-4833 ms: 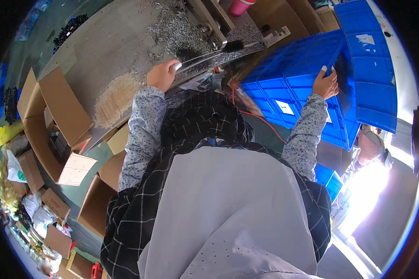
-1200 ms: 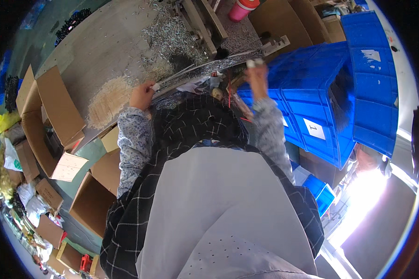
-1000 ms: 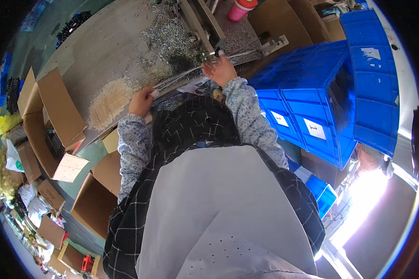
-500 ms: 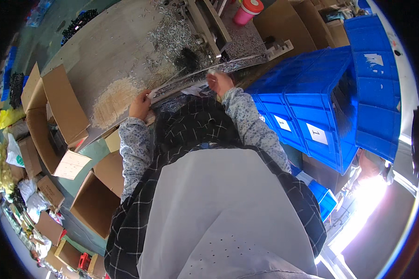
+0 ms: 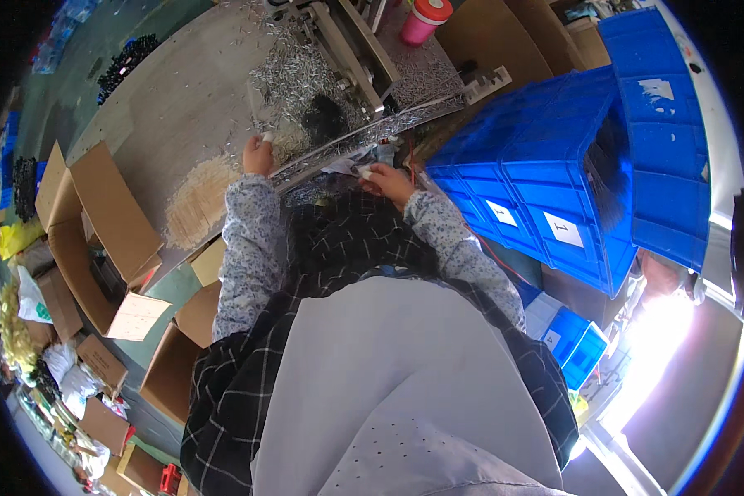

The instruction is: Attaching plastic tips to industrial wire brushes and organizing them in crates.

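Note:
My left hand (image 5: 258, 157) is over the worktable (image 5: 174, 107), just past its near edge strip. Its fingers are closed together, with a white patch at the tips; whether they grip a small part is too fine to see. Closer to my body, my right hand (image 5: 390, 183) is curled at the table's front edge, beside some crumpled silvery wrapping (image 5: 339, 165). White also shows at its fingertips, and anything pinched there cannot be made out. Beyond the hands spreads a pile of small shiny metal pieces (image 5: 285, 74), with a black clump (image 5: 324, 118) at its near side.
A metal fixture (image 5: 351, 58) stands on the table, with a pink, red-lidded cup (image 5: 426, 21) behind it. Blue crates (image 5: 525, 165) are stacked at the right. Open cardboard boxes (image 5: 112, 198) stand at the left. A red cord (image 5: 500, 258) hangs below my right forearm.
My left hand has moved away from my body, farther over the table. My right hand has drawn back from the edge strip toward me.

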`<state>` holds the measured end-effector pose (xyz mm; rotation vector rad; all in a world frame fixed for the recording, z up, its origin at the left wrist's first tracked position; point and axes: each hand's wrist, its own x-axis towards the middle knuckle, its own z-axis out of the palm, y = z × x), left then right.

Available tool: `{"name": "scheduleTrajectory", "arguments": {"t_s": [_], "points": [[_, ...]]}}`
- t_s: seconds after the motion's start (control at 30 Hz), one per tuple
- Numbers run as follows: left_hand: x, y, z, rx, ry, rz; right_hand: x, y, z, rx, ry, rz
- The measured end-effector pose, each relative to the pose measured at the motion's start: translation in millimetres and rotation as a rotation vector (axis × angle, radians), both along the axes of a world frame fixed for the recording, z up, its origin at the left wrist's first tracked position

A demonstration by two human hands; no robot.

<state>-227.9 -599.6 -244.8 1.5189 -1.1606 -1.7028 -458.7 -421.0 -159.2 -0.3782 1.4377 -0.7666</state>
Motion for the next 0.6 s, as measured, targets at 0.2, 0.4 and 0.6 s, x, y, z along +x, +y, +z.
{"name": "scheduleTrajectory", "arguments": {"t_s": [0.2, 0.4, 0.6], "points": [[-15.5, -23.5, -2.2, -0.035, -0.113, -0.113, -33.3, 28.5, -4.6, 0.025, 0.042, -0.119], [-63.7, -13.8, 21.5, -0.593, -1.126, 0.038, -74.9, 32.6, -13.6, -0.02, 0.1, -0.087], [-125.9, -15.4, 53.0, -0.498, -0.89, -0.289, -109.7, 32.8, -35.3, -0.096, 0.127, -0.096]]}}
